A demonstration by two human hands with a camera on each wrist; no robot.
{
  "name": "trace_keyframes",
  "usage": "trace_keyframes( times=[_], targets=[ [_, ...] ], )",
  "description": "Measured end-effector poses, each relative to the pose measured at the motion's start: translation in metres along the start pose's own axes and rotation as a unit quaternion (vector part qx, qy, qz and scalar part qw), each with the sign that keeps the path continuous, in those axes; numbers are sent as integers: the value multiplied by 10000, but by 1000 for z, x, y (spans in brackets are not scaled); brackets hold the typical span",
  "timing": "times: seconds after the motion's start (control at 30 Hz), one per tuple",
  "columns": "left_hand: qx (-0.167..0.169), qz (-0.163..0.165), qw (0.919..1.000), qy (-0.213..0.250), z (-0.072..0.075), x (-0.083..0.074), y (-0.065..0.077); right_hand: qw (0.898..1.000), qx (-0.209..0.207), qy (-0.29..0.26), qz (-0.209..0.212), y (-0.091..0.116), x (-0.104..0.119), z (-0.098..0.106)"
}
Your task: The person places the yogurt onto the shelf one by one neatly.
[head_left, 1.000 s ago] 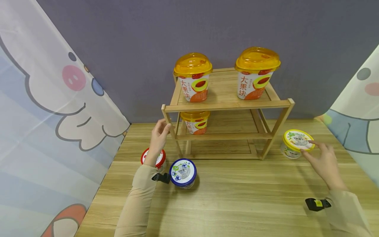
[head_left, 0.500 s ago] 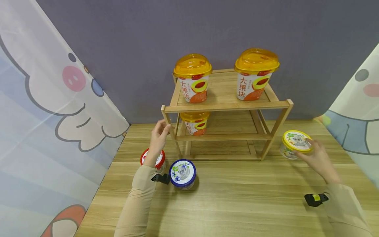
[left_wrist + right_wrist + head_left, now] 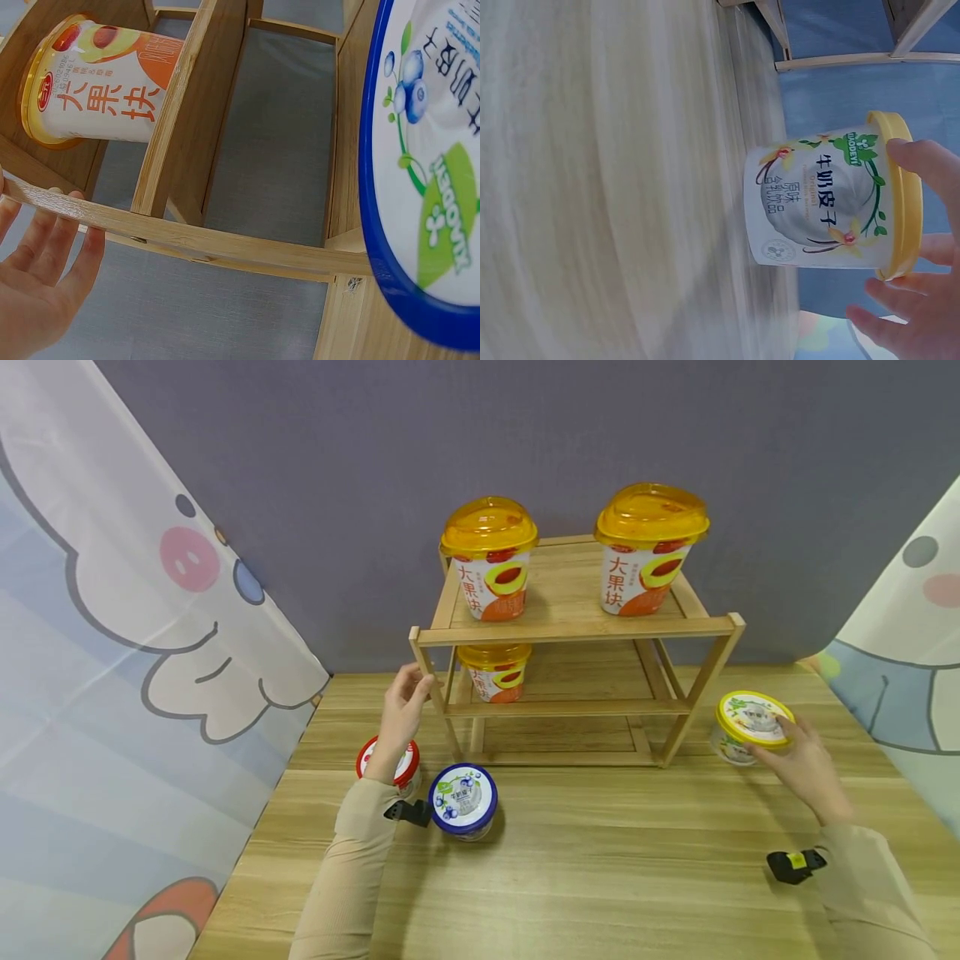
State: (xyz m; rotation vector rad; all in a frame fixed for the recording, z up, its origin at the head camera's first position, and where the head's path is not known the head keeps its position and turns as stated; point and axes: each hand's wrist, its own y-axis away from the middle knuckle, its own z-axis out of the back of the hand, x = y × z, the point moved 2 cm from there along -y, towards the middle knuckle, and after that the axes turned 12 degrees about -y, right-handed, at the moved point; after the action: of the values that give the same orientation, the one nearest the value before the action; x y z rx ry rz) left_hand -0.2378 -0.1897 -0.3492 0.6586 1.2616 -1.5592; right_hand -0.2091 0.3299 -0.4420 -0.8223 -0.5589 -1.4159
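Note:
In the head view, my right hand [image 3: 806, 768] holds the yellow-lidded yogurt cup [image 3: 750, 718] by its lid from the right. The right wrist view shows the thumb on one side of the yellow lid [image 3: 904, 199] and fingertips along the other; the white cup stands upright on the table. At the rack's left side, my left hand [image 3: 405, 702] grips a front post of the wooden shelf rack [image 3: 570, 585]. The left wrist view has its fingers [image 3: 56, 247] behind the post, with the thumb mostly cut off at the edge.
Two peach yogurt cups [image 3: 491, 560] [image 3: 648, 550] with domed orange lids stand on the top shelf, and another [image 3: 497, 677] on the middle shelf. A blue-lidded cup [image 3: 463, 797] stands before the rack. Beneath the left forearm sits a red-lidded cup [image 3: 408, 764]. Printed curtains [image 3: 150, 610] flank the table.
My right hand has moved left and closed its thumb and fingers onto the yellow lid. The left hand stays at the rack post, and the cups stand where they were.

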Motion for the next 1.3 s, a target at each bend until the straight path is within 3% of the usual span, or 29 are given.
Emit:
trace_keyframes(
  times=[0.43,1.3],
  targets=[
    [-202,-293,9993,-69,-1,3,1,9983,-424,-167,-360,4,3,-8],
    [-169,-179,9997,-91,-2,-1,1,9869,-1378,261,-796,6,26,-30]
  ],
)
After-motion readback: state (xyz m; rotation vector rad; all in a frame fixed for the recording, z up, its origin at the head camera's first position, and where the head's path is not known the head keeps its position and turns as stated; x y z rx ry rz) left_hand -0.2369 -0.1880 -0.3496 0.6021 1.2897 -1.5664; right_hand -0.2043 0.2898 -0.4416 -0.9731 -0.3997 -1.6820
